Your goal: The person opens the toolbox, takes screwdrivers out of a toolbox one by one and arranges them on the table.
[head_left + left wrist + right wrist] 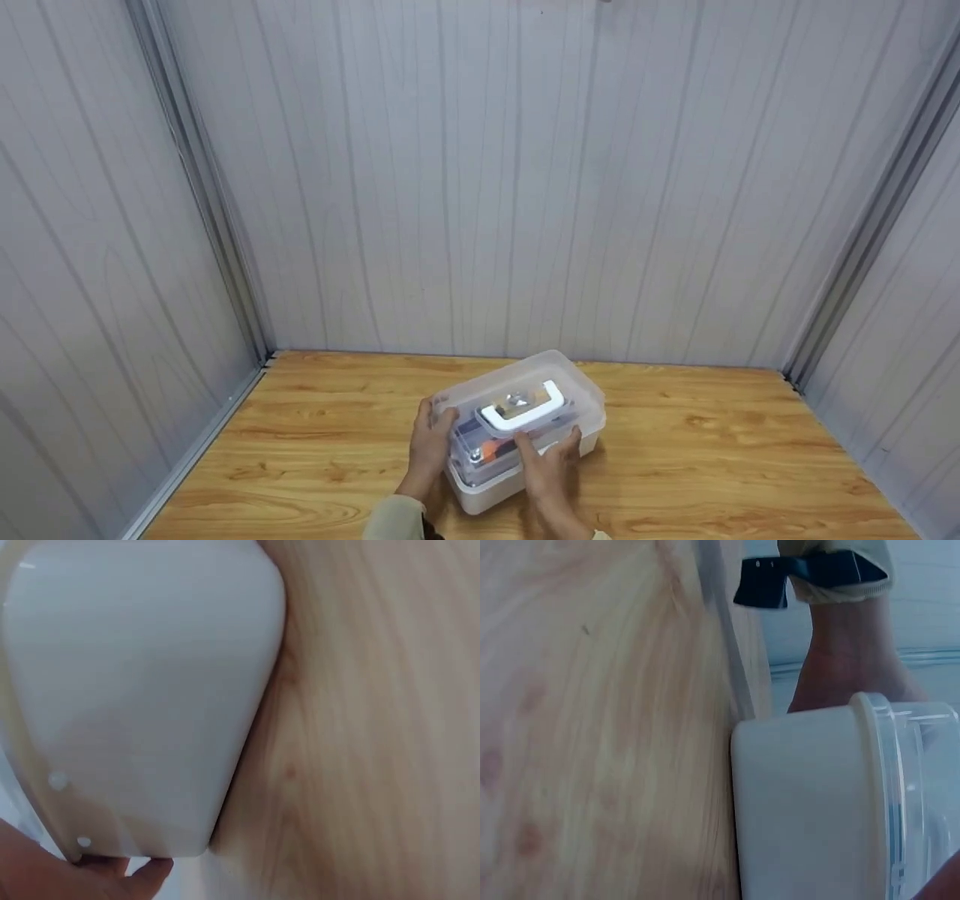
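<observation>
A storage box with a white base (pixel 491 496) and a clear lid (pixel 551 369) stands on the wooden table, turned at an angle. A white carry handle (pixel 553 394) lies on top of the lid. Through the clear plastic show an orange piece (pixel 489 450) and dark items, too blurred to name. My left hand (pixel 429 450) grips the left end, thumb over the lid's edge; in the left wrist view fingertips (pixel 154 874) curl at the base. On the near long side my right hand (pixel 546 476) holds the box, thumb on the lid close to the handle.
The wooden tabletop (pixel 720 457) surrounds the box. Pale panelled walls (pixel 480 180) close in the back and both sides, with metal corner posts (pixel 214 195). A black strap (pixel 825 570) circles the left wrist by the beige sleeve.
</observation>
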### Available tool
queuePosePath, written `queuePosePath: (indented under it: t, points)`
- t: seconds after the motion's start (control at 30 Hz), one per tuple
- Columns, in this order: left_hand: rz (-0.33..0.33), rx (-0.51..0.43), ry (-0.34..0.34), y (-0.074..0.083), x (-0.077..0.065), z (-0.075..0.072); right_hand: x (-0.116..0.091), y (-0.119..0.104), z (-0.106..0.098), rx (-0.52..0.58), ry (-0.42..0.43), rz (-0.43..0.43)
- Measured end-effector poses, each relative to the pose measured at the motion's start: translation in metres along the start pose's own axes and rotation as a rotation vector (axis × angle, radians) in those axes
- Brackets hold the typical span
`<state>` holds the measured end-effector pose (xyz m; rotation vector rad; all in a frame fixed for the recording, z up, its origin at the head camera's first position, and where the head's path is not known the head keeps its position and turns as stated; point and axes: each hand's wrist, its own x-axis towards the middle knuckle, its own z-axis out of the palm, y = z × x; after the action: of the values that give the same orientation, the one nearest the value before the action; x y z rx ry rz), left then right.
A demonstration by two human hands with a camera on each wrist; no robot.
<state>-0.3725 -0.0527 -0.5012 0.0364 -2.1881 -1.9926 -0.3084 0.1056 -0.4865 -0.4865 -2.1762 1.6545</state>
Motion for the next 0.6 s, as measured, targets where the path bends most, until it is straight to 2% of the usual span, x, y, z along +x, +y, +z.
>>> queuePosePath:
  t: [0.1,0.17,0.3,0.4,0.47,0.6]
  points:
    - [0.011,-0.012,0.034,0.003,-0.007,0.002,0.007,0.004,-0.002,0.032,-0.028,-0.026]
    - [0.002,0.014,0.071,0.006,-0.011,0.004,0.013,0.007,-0.004,0.053,-0.037,-0.060]
    - [-0.037,0.193,0.151,0.011,-0.019,0.004,0.023,0.010,-0.007,0.081,-0.072,-0.083]
    - [-0.057,0.278,0.154,0.012,-0.020,0.003,0.025,0.008,-0.009,0.026,-0.065,-0.026]
    - [-0.054,0.251,0.122,0.010,-0.019,0.003,0.022,0.005,-0.010,-0.016,-0.051,0.007]
    - [-0.025,0.145,0.075,0.006,-0.017,0.003,0.015,0.000,-0.009,-0.006,-0.085,0.042]
